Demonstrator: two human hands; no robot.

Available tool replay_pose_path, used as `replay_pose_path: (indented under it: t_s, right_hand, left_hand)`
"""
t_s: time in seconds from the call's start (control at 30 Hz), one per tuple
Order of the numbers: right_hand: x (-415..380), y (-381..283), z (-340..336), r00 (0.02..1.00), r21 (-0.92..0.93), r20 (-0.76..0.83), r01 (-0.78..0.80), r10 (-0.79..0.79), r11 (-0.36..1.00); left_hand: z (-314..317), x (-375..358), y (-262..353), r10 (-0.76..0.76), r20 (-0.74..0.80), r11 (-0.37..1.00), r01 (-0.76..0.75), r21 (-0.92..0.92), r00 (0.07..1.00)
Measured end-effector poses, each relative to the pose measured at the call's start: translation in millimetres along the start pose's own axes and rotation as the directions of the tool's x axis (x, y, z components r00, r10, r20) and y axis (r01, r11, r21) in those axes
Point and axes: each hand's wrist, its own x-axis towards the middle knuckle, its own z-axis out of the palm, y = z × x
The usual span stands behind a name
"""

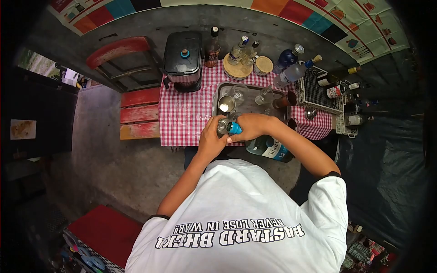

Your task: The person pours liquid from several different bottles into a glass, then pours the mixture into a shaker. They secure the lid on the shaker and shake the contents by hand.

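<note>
The right grip (249, 126) clasps the blue neck (235, 128) of a tilted bottle (273, 149); the left grip (210, 137) holds a small glass (222, 125) just beside it. Apparently pouring, these 2 need steady alignment; flow is unclear.

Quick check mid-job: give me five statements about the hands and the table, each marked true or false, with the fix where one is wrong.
1. The left hand holds a small glass. True.
2. The right hand lies flat on the tablecloth. False: the right hand grips the large bottle at its neck.
3. The metal cup stands off the tray, on the chair. False: the metal cup stands on the tray.
4. The tablecloth is checked. True.
5. The chair is to the right of the table. False: the chair is to its left.
</note>
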Motion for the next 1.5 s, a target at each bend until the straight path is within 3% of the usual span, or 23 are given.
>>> replay_pose_path:
  t_s: [0.5, 1.13, 1.33, 1.5]
  right_hand:
    - [11, 8, 11, 1.000, -0.040, 0.022, -0.021, 0.022, 0.999]
    - [12, -7, 7, 0.997, 0.037, 0.077, -0.024, 0.021, 0.999]
    - [18, -6, 11, 0.996, -0.049, 0.067, -0.061, 0.064, 0.997]
    - [15, -12, 5, 0.994, 0.027, 0.097, -0.061, 0.058, 0.998]
  left_hand:
    - [6, -3, -13, -0.035, 0.008, 0.999, 0.035, -0.026, 0.999]
    - [5, -9, -28, -0.042, 0.025, 0.999, 0.043, -0.017, 0.999]
    - [4, -9, -31, -0.044, 0.010, 0.999, 0.044, -0.022, 0.999]
    - [5, -9, -35, -0.062, 0.024, 0.996, 0.064, -0.059, 0.998]
